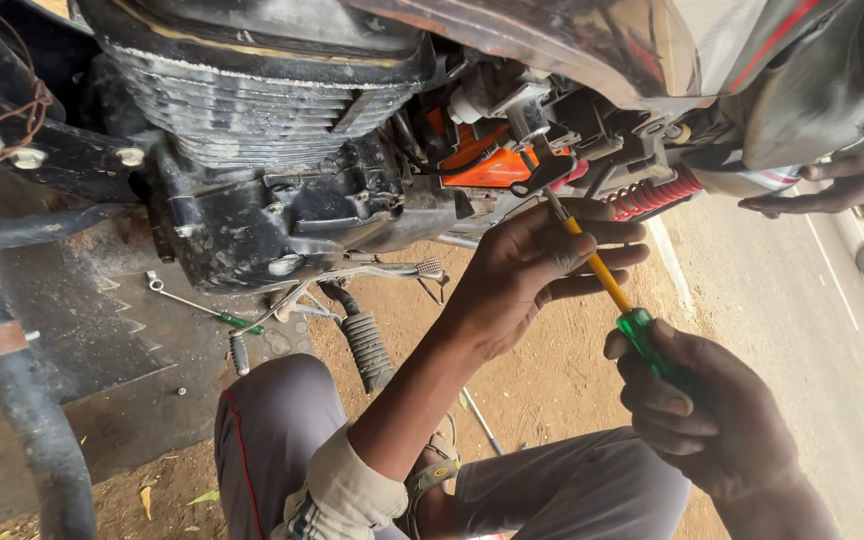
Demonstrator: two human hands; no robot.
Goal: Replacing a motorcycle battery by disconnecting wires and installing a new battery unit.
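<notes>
Screwdriver (607, 285) in both hands, under motorcycle engine (262, 150)

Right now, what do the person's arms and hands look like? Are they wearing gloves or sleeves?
No gloves: both the left hand and the right hand are bare and look smudged with grime. The left arm has a pale beige sleeve rolled up around the elbow, with striped cloth showing beneath it. No sleeve shows on the right wrist. No rings or watch are visible.

Bare dirt ground (552, 390), dark ridged mat (82, 340) laid on it, spanner (184, 298) on the mat, dry leaves (147, 497)
</notes>
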